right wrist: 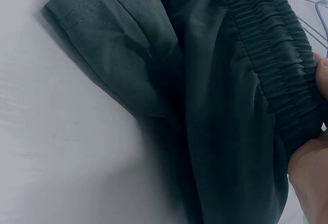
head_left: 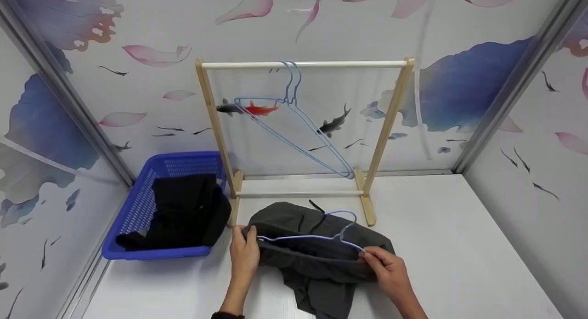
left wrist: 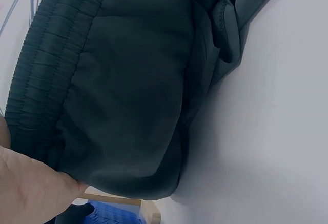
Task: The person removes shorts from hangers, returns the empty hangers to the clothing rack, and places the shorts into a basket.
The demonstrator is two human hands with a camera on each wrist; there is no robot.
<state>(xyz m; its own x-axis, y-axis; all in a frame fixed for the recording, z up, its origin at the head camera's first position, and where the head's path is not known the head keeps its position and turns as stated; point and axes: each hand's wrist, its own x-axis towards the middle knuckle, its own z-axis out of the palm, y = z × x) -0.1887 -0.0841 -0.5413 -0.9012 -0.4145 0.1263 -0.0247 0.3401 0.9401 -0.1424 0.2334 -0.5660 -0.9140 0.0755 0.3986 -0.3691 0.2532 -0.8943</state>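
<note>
Dark grey shorts (head_left: 321, 269) with a gathered elastic waistband (left wrist: 48, 65) and black drawstrings lie on the table, the waist opening spread. A blue wire hanger (head_left: 303, 237) sits across that opening, its hook (head_left: 351, 214) standing up past the waistband. My left hand (head_left: 244, 252) pinches the waistband's left end, where one hanger end meets the fabric. At the right side, my right hand (head_left: 389, 269) pinches the waistband between thumb and fingers, its fingertips at the hanger's other end. Whether those fingers also grip the wire I cannot tell. One leg hem (right wrist: 84, 6) shows in the right wrist view.
Behind the shorts stands a wooden rack with a white rail (head_left: 349, 64). Two blue hangers (head_left: 317, 126) hang from it. At the left is a blue plastic basket (head_left: 126, 218) with black clothing (head_left: 183, 213) inside. Patterned panels enclose the white table (head_left: 459, 245).
</note>
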